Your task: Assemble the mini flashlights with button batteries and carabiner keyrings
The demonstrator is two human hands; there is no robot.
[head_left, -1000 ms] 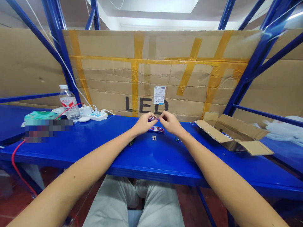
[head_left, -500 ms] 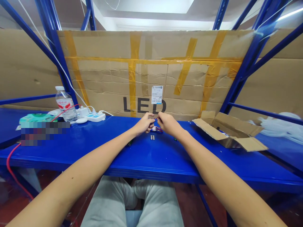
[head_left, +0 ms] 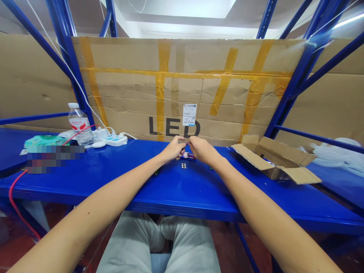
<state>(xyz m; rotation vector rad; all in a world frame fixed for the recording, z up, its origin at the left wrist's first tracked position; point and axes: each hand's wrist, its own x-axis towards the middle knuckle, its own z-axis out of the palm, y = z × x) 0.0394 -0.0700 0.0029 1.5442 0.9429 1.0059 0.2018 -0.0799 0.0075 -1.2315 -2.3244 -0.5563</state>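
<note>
Above the blue table, my left hand and my right hand face each other with fingers pinched close together. Between the fingertips shows a bit of a small dark item, too small and too covered to name. Just under the hands lie several shiny, slim tubes in blue, red and silver. Several small round silver pieces sit in a tight group nearer to me. Small green-black items beside my left wrist and right wrist are partly hidden by my arms.
An open cardboard box stands at the right. At the left are a water bottle, a white power strip and a green packet. A large cardboard sheet marked LED closes off the back of the blue table.
Both hands keep nearly the same place and the fingers shift only slightly around the small item. The whole view has moved a little.
</note>
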